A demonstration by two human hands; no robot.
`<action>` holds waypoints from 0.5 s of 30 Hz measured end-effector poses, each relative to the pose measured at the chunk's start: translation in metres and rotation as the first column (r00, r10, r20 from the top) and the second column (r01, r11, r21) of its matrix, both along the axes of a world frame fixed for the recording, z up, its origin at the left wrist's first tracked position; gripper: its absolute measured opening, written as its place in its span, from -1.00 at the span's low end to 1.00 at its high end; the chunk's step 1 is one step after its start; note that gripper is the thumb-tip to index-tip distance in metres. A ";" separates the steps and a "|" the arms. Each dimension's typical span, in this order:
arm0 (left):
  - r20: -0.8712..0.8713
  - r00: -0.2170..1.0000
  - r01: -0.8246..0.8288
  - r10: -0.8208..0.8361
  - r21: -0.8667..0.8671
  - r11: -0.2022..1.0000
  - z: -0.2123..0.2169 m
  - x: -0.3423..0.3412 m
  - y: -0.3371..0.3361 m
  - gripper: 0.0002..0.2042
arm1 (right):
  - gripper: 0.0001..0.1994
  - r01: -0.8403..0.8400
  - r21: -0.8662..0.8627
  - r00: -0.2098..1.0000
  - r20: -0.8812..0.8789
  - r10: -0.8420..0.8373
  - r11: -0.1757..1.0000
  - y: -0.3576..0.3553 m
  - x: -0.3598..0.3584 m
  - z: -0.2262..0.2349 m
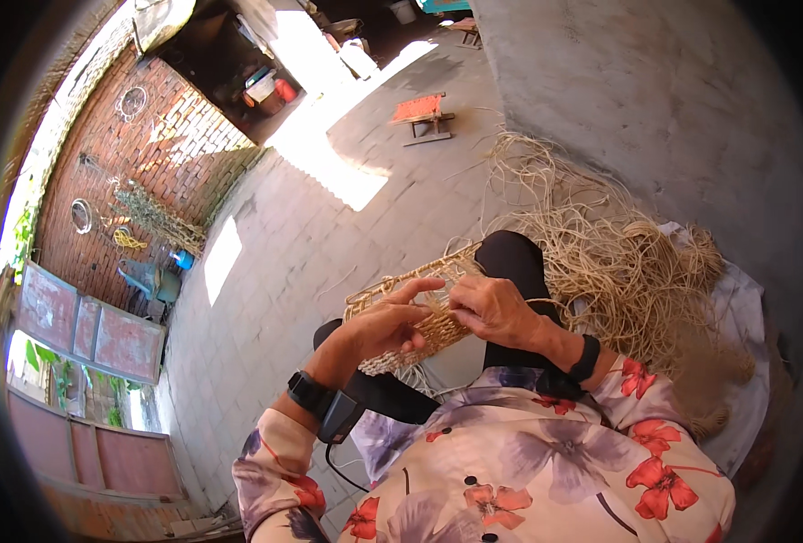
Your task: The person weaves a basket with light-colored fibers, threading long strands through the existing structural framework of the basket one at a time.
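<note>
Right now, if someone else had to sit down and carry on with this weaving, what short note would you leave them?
Left hand: fingers spread on the half-woven pale straw basket piece, pressing it from the near side.
Right hand: pinching strands at the piece's upper right edge.
The piece rests across the lap, against the black-trousered knee.
Supply: big loose heap of tan straw fibres on the ground to the right, partly on a white cloth.
Done: a tight woven band, with open looped work along the far edge.
Left: loose strand ends remain unwoven.
</note>
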State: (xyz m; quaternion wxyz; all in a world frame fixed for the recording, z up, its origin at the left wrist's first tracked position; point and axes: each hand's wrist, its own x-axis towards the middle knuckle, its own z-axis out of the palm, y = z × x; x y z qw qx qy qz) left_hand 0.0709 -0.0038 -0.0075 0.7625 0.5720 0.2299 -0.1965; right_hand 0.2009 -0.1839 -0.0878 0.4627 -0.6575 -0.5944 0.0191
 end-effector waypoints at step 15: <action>0.047 0.994 0.089 -0.099 0.188 0.978 0.001 -0.005 0.024 -0.55 | -0.85 -0.207 0.124 0.836 0.538 0.110 0.970 0.037 0.002 0.022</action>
